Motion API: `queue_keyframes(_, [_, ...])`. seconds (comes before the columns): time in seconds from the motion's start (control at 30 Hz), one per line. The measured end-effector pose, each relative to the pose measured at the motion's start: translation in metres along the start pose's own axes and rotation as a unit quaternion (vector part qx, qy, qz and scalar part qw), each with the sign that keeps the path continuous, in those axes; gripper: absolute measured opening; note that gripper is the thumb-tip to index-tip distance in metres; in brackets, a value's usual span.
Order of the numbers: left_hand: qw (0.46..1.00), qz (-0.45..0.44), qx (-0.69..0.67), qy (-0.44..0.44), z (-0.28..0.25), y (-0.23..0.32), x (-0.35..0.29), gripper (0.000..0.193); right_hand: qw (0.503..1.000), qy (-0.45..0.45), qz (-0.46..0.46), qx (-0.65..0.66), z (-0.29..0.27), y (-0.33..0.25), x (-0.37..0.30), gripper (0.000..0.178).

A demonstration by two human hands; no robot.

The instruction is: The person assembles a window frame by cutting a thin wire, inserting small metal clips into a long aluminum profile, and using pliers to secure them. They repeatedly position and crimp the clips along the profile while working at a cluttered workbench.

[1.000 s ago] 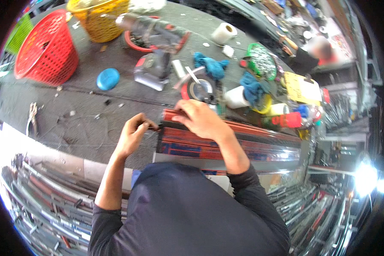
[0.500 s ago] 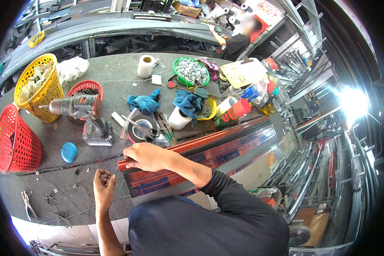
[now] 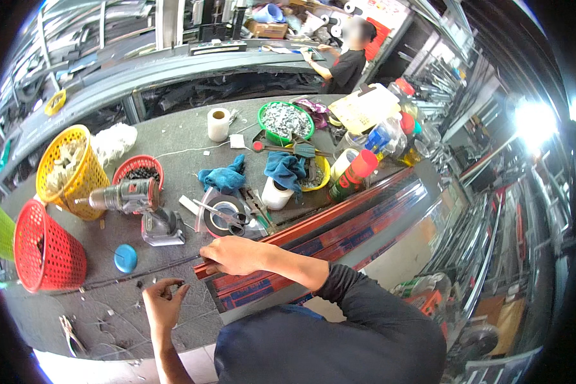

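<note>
The left hand [image 3: 162, 302] has moved off the end of the red bar [image 3: 313, 223] since a second ago; its thumb and finger are close, but I can't tell if they pinch something. At its 2 o'clock, the right hand [image 3: 230, 256] holds the bar tight. The bar runs to 2 o'clock. From the right hand, a black tape roll [image 3: 237, 208] sits at 12, a drill [image 3: 150, 203] at 10, and a person [image 3: 349, 67] far off at 1.

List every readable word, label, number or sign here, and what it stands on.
Nothing is clear enough to quote.
White wall sheet: red characters, too blurred to read.
Green can with red cap: print too small.
Red-and-blue film near the right hand: print too blurred.
Yellow sheet: any marks too faint.
</note>
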State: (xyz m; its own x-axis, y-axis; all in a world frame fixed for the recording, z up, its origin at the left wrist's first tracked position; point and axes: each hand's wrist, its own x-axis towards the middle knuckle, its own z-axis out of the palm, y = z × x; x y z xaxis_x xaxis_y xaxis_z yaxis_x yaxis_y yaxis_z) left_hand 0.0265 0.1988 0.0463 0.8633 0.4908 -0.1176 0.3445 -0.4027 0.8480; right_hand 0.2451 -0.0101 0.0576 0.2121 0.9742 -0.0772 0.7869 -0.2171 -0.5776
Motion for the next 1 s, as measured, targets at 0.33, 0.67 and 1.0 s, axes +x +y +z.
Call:
queue_keyframes(0.33, [0.984, 0.057, -0.170, 0.001, 0.033, -0.015, 0.019, 0.017, 1.000, -0.002, 0.022, 0.009, -0.003, -0.001, 0.003, 0.042])
queue_keyframes(0.67, [0.986, 0.093, -0.091, 0.106, 0.043, 0.011, 0.001, 0.015, 0.999, 0.044, -0.003, 0.028, -0.006, -0.009, -0.003, 0.039])
queue_keyframes(1.0, [0.946, -0.020, -0.319, 0.053, 0.048, 0.004, 0.003, 0.021, 0.999, 0.043, 0.002, 0.030, -0.012, -0.018, -0.008, 0.035])
